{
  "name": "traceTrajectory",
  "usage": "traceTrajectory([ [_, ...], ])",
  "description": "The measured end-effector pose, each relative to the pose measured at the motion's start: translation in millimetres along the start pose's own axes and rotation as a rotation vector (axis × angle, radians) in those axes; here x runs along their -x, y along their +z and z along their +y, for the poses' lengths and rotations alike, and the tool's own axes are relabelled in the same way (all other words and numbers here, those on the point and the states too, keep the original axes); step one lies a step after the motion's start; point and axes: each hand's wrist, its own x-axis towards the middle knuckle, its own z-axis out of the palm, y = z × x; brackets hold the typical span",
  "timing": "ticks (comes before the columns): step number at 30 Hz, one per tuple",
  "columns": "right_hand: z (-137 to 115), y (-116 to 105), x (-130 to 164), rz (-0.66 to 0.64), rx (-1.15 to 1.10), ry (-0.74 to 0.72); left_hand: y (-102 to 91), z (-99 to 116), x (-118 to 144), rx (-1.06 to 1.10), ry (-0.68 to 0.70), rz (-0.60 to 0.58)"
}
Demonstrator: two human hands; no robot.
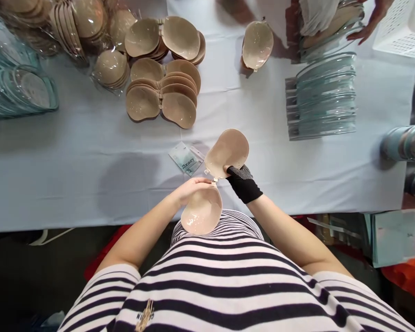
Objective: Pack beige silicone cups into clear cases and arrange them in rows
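Pale blue cloth covers the long table (pixel 72 157) in front of you, and going from its left end you have stacks of clear plastic trays (pixel 17 87), then bagged beige cups (pixel 79 23), then loose stacked pairs of adhesive bra cups (pixel 162 92) lying well clear of your hands. Just beyond your hands a small printed label card (pixel 186 159) lies flat on the cloth. Your left hand (pixel 190 188), bare, curls its fingers over the rim of the near cup (pixel 202 211), glossy hollow side up, held against your striped shirt. Your right hand (pixel 242 182), in a black dotted glove, pinches the edge of the far cup (pixel 227 152), matte side up, above the table edge. The two cups meet at a small centre clasp (pixel 212 177), so by my reading you are at the joining or checking of a pair. Farther right lie a single glossy cup (pixel 257 44) and a stack of clear lids (pixel 321 97), where another person's hand (pixel 368 27) works by a white basket (pixel 401 27). Nothing blocks your reach.
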Motion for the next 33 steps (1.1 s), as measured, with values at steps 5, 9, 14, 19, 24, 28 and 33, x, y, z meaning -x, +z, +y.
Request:
traceTrajectory([
  [5, -6, 7, 6, 0.052, 0.004, -0.081, 2.5, 11, 7, -0.26, 0.019, -0.097],
  [9, -5, 10, 6, 0.044, 0.045, -0.142, 9.1, 17, 8, -0.354, 0.095, -0.109],
  [14, 1, 9, 2, 0.159, 0.21, -0.231, 14.5, 18, 7, -0.425, 0.089, -0.121],
  [19, 7, 18, 3, 0.287, 0.349, -0.239, 13.6, 14, 2, -0.428, 0.139, -0.061],
  [24, 10, 25, 2, 0.336, 0.516, -0.297, 14.0, 10, 1, -0.391, 0.195, -0.071],
  [28, 10, 24, 1, 0.298, 0.555, -0.371, 17.0, 10, 0, -0.566, 0.192, 0.006],
  [33, 16, 22, 2, 0.288, 0.533, -0.304, 21.7, 7, -7, -0.754, 0.237, 0.127],
])
